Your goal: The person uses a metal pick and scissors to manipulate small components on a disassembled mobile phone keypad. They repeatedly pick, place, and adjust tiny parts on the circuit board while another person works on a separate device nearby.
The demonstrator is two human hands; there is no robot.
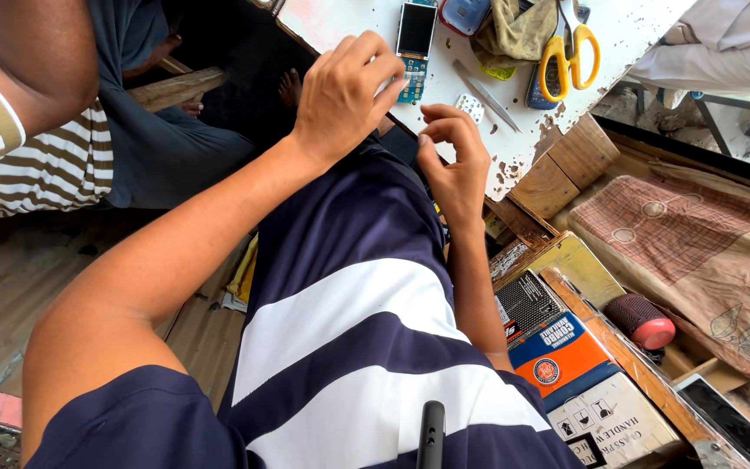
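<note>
Phone (415,39) lies opened on the white table (523,130), near its edge, just in front of the two hands. It has a dark screen in the upper part and a bare blue-green board with small contacts below; the cover is off. The left hand (340,100) rests over the table edge with fingers bent, the fingertips touching the lower part of the phone. I cannot tell if it grips it. The right hand (453,152) is just beside, fingers curled loosely, holding nothing that I can see. Near it lie a small keypad (470,107) and tweezers (486,95). Yellow scissors (570,48) lie further on a cloth (514,30).
</note>
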